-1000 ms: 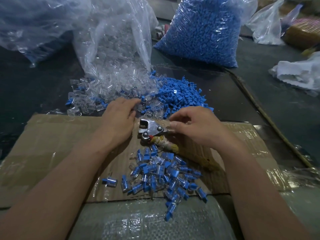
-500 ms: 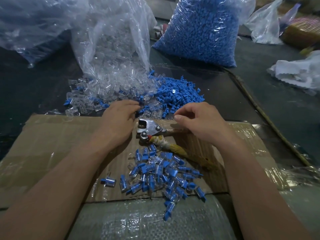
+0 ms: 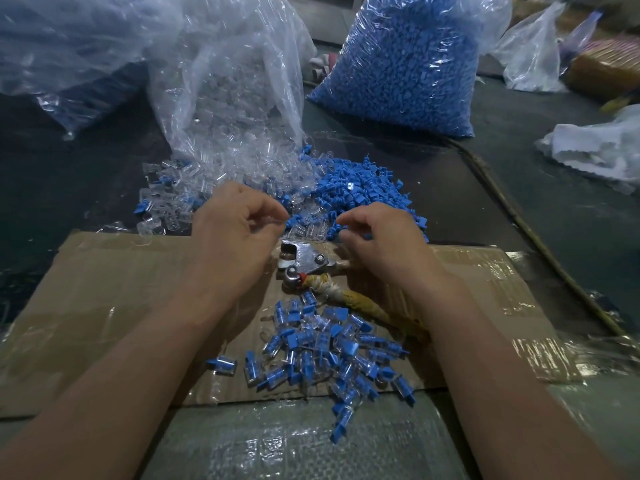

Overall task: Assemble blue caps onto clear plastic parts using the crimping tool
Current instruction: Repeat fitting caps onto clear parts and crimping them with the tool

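Left hand (image 3: 235, 240) and right hand (image 3: 381, 247): fingers curled in, tips close to the thumbs. Whether either pinches a piece we cannot tell, as it's too blurred. Between them the crimping tool (image 3: 304, 263) lies on the cardboard (image 3: 104, 289), its metal head by the left hand and its wrapped handle running under the right wrist. Capped pieces (image 3: 329, 344) are heaped nearer us. Blue caps (image 3: 363, 188) and clear parts (image 3: 214, 178) lie just beyond the fingertips, the clear ones spilling from a clear bag (image 3: 225, 81). A full bag of caps (image 3: 401, 64) stands behind.
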